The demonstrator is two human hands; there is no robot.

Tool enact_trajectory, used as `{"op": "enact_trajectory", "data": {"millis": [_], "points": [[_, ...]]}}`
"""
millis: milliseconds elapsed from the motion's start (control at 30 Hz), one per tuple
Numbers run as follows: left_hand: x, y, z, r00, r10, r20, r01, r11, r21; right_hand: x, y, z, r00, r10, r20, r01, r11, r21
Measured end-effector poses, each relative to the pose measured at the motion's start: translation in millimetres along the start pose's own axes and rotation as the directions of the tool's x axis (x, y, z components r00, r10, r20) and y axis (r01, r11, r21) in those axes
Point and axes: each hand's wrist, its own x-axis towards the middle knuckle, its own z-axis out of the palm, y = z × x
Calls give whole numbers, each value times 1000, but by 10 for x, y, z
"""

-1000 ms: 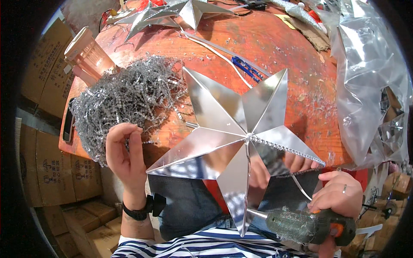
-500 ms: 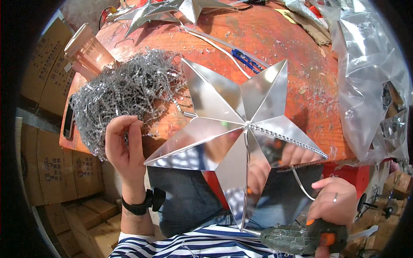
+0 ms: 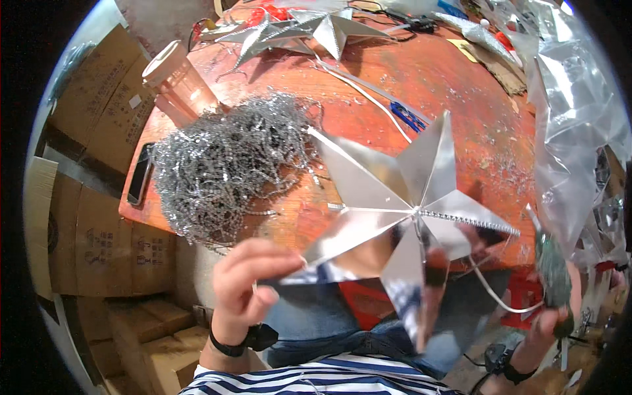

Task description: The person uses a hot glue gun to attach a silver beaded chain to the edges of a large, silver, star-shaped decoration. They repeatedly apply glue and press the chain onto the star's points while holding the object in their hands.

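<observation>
A large silver five-pointed star is propped over the near edge of the table and my lap. A strip of silver bead trim runs along its right-hand ridge. My left hand is at the star's lower-left point, with fingers on top and thumb below, closed around the tip. On the right, my slightly blurred right hand grips a dark green hot glue gun, its nozzle pointing up and away from the star. A tangled heap of silver bead trim lies left of the star.
A pink lidded cup and a phone stand around the heap. More silver stars lie at the far edge. Blue-handled tool and white cord sit behind the star; clear plastic bags cover the right. Cardboard boxes are stacked left.
My left hand has come right and down onto the star's lower-left point. My right hand has swung the glue gun away from the bottom point, out to the right. The view has shifted.
</observation>
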Motion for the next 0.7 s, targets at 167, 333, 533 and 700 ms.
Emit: {"op": "enact_trajectory", "data": {"millis": [167, 333, 533, 700], "points": [[83, 144, 14, 883, 269, 384, -167, 946, -277, 197, 107, 271, 988, 142, -56, -153, 907, -392], [215, 66, -238, 991, -79, 105, 90, 991, -98, 291, 397, 302, 970, 169, 173, -80, 900, -429], [705, -108, -297, 994, 105, -8, -55, 578, 814, 290, 171, 319, 980, 102, 172, -2, 864, -503], [835, -204, -402, 971, 29, 237, -207, 590, 780, 181, 58, 152, 998, 40, 48, -16, 906, -424]]}}
